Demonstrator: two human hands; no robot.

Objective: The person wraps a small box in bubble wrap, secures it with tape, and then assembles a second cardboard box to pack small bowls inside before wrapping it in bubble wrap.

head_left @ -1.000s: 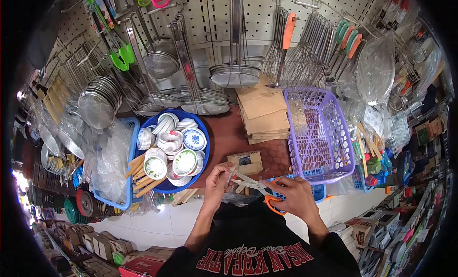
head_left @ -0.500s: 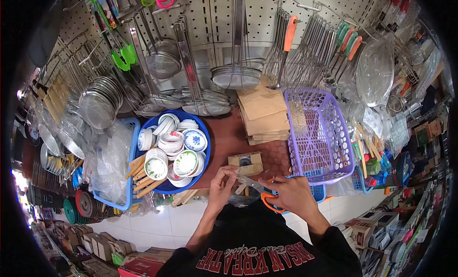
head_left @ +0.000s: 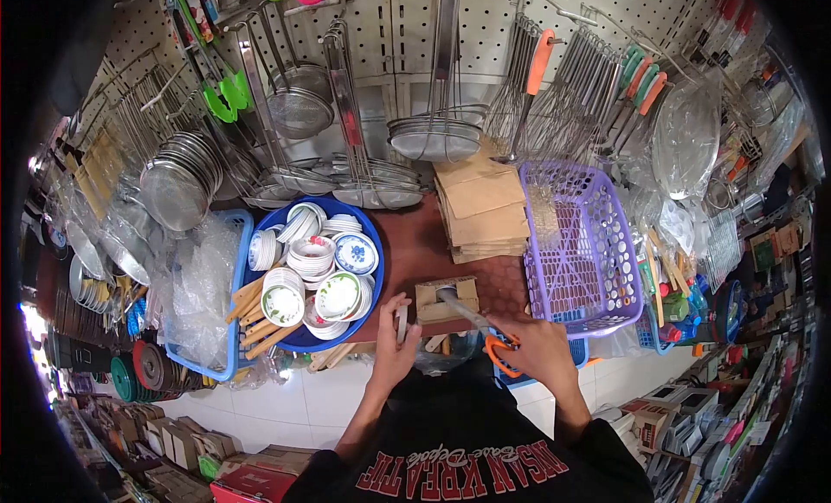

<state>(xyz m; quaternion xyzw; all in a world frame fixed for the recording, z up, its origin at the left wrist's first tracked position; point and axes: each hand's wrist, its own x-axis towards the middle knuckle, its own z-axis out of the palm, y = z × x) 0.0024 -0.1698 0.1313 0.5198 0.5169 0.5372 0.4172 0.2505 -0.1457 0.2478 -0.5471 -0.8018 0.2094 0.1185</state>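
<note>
My right hand (head_left: 535, 351) is closed round the orange handles of a pair of scissors (head_left: 466, 311). Their blades point up and left, with the tips over a small cardboard box (head_left: 433, 306). The box rests at the table's front edge, and the blades partly hide a dark round mark on it. Just left of the box, my left hand (head_left: 396, 351) is closed on a thin whitish ring, like a roll of tape (head_left: 402, 321), seen nearly edge-on between thumb and fingers.
Left of my hands stands a blue basin (head_left: 374, 282) of stacked small bowls, beside a light blue basket (head_left: 232, 364). Brown paper pieces (head_left: 480, 200) lie stacked behind the box. A purple basket (head_left: 636, 308) is at the right. Strainers (head_left: 433, 141) and whisks hang behind.
My left hand has drawn slightly left and down, away from the scissors, and the whitish ring now shows in it. The scissors have swung so their blades lie over the box.
</note>
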